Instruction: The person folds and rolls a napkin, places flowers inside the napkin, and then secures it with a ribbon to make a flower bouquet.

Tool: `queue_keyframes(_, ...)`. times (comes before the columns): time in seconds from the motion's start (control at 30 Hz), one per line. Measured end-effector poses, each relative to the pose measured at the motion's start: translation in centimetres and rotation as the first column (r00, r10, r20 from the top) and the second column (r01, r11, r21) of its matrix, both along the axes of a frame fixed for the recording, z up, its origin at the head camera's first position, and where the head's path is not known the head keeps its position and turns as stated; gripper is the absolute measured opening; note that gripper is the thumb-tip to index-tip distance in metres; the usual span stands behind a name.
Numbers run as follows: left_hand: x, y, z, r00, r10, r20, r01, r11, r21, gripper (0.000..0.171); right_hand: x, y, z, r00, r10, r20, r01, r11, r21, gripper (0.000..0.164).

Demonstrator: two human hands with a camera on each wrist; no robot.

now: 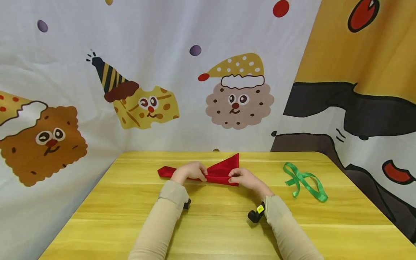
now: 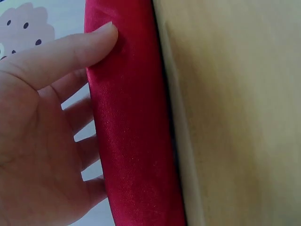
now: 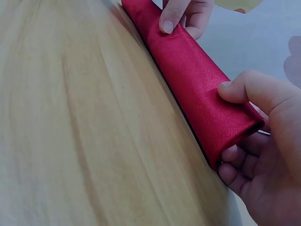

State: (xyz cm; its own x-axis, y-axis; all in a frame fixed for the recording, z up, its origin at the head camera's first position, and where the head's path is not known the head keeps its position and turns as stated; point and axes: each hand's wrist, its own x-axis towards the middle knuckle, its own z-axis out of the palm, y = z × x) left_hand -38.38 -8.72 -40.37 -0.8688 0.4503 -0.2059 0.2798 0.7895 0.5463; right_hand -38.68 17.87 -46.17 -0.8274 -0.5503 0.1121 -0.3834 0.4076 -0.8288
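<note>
A red satin neckerchief (image 1: 225,168) lies across the table in the head view, its near edge folded into a flat band and a triangular flap standing out at the back right. My left hand (image 1: 190,170) pinches the band near its middle. In the left wrist view, the thumb of that hand (image 2: 42,108) lies on the band's face with the fingers behind it. My right hand (image 1: 246,178) holds the band's right end. The right wrist view shows this hand's thumb on top and its fingers (image 3: 237,172) curled under the open folded end.
A loosely looped green ribbon (image 1: 305,180) lies on the wooden table (image 1: 214,231) to the right of the neckerchief. Behind the table's far edge hangs a white curtain (image 1: 156,39) printed with cartoon biscuits and cheese. Each wrist bears a small black camera (image 1: 256,214).
</note>
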Motion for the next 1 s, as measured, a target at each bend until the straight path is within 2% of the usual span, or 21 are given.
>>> queue_keyframes(0.13, -0.2, 0.1, 0.5, 0.999, -0.044, 0.023, 0.044, 0.999, -0.001, 0.007, -0.2, 0.2, 0.0, 1.000, 0.011, 0.017, -0.011, 1.000, -0.015, 0.010)
queue_keyframes(0.3, -0.8, 0.2, 1.0, 0.989, -0.132, 0.069, 0.131, 0.991, 0.026, 0.027, 0.3, 0.4, 0.7, 0.999, -0.033, 0.044, 0.034, 0.999, -0.031, 0.012)
queue_keyframes(0.4, -1.2, 0.1, 1.2, 0.984, -0.155, 0.091, 0.154, 0.988, 0.019, 0.028, 0.4, 0.3, 1.0, 0.997, -0.055, 0.052, 0.056, 0.998, -0.031, 0.011)
queue_keyframes(0.6, -2.1, 0.0, 1.3, 0.981, -0.151, 0.121, 0.156, 0.987, -0.031, 0.018, 0.1, -0.1, 0.8, 0.995, -0.081, 0.054, 0.085, 0.994, -0.071, 0.009)
queue_keyframes(0.7, -2.3, 0.0, 1.3, 0.981, -0.150, 0.127, 0.156, 0.987, -0.041, 0.020, 0.1, -0.2, 0.4, 0.992, -0.122, 0.037, 0.124, 0.990, -0.062, 0.009)
queue_keyframes(0.9, -2.7, 0.2, 1.0, 0.990, -0.111, 0.090, 0.117, 0.991, -0.067, 0.015, 0.1, -0.3, 0.0, 0.976, -0.217, -0.004, 0.217, 0.975, -0.050, 0.010)
queue_keyframes(1.0, -2.9, 0.4, 0.5, 0.996, -0.072, 0.054, 0.077, 0.993, -0.087, 0.022, 0.0, -0.2, -0.3, 0.962, -0.273, -0.027, 0.272, 0.962, -0.041, 0.009)
